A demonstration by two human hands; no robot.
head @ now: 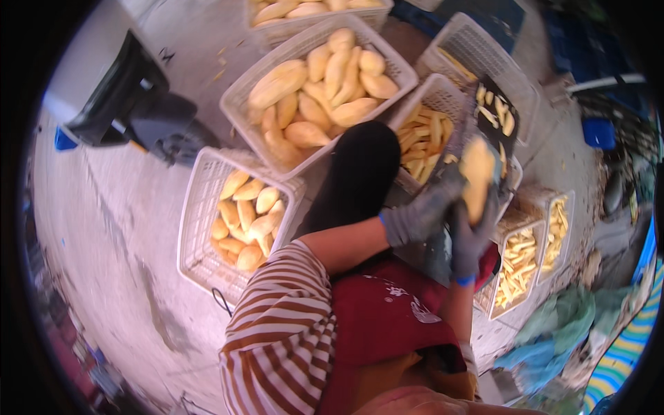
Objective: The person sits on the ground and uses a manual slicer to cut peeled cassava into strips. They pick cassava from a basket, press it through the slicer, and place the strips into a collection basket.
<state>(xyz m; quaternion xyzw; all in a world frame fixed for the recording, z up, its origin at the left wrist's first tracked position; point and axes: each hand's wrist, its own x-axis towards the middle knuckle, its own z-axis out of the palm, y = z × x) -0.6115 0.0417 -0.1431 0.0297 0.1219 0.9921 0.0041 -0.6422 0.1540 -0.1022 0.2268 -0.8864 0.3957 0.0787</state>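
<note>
A peeled yellow tuber (476,174), blurred by motion, is between my two gloved hands. My right hand (471,236), in a grey glove, grips its lower end. The grey-gloved fingers of my left hand (428,207) press against its left side. Just beyond the hands is a dark board (490,106) with pale cut pieces (500,111) lying on it. A plastic crate of cut strips (423,137) stands left of the board. Whether either hand also holds a tool is hidden by blur.
Whole peeled tubers fill a large crate (321,98) ahead and a smaller crate (194,218) at left. More cut strips (516,264) lie in crates at right. My black-clad knee (365,171) rises between the crates. A wheeled black-and-white object (129,98) stands upper left.
</note>
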